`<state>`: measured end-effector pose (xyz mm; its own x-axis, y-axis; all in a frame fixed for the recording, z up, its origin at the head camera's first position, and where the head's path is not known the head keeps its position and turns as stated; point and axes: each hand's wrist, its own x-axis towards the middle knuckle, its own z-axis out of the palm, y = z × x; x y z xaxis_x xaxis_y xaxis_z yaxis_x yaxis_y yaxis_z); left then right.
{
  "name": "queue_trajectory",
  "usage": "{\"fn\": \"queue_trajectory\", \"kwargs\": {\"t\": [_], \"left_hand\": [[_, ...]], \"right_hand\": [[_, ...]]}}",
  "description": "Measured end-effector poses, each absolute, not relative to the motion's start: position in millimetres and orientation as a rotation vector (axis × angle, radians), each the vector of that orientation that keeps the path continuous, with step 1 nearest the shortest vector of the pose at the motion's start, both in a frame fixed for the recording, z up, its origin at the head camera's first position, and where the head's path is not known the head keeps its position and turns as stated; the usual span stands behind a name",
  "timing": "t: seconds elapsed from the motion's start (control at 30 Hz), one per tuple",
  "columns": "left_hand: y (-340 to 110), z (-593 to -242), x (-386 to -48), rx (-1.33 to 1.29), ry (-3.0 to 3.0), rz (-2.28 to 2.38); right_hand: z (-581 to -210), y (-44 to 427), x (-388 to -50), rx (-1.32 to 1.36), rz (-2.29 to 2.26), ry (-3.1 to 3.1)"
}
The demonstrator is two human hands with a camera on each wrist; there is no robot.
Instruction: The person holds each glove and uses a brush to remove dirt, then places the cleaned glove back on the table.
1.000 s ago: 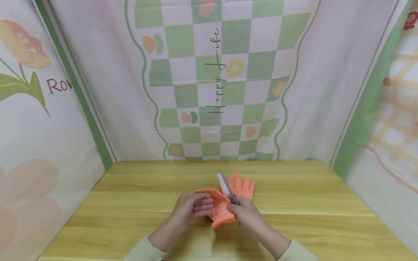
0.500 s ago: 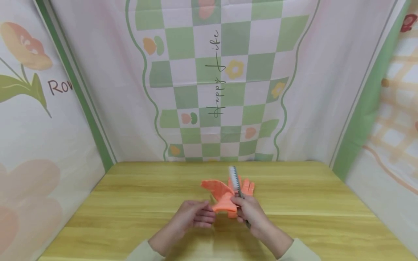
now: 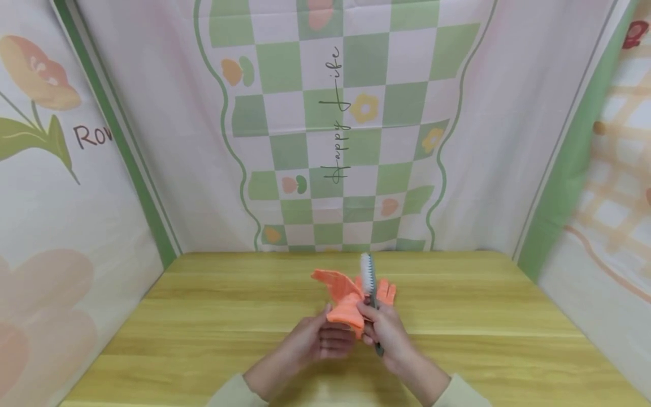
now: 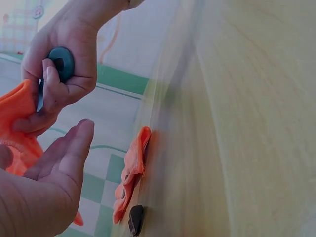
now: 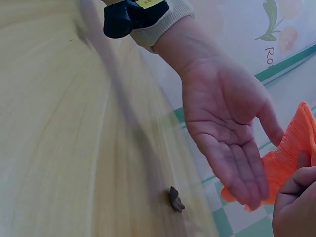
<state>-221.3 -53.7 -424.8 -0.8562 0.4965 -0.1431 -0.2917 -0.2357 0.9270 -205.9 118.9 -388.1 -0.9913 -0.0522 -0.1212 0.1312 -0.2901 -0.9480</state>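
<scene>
My right hand [image 3: 389, 333] grips a brush [image 3: 367, 277] with white bristles and a grey-green handle, bristle end up. Its thumb and fingers also pinch an orange knit glove [image 3: 347, 305] near the cuff, and the glove's finger end flops up to the left. My left hand [image 3: 322, 339] is spread beneath the cuff, palm up with straight fingers; its thumb is by the cuff's left edge. In the right wrist view the left palm [image 5: 222, 113] shows with nothing held. A second orange glove [image 3: 388, 291] lies on the table, partly hidden behind the brush and right hand.
On the wooden table [image 3: 203, 316], near the second glove, lies a small dark brown lump [image 4: 136, 219], of a kind I cannot tell. Printed cloth curtains [image 3: 285, 113] hang behind the table and at both sides.
The right hand has turned the brush more upright and lifted the glove, whose finger end now points up and left. The left hand has come off the glove's side and moved right, beneath the cuff.
</scene>
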Motion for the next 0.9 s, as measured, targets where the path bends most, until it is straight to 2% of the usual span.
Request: {"fn": "queue_trajectory", "kwargs": {"t": [0.9], "left_hand": [[-61, -417, -229, 0.171, 1.509, 2.451]], "right_hand": [[-402, 117, -203, 0.091, -2.332, 1.801]]}}
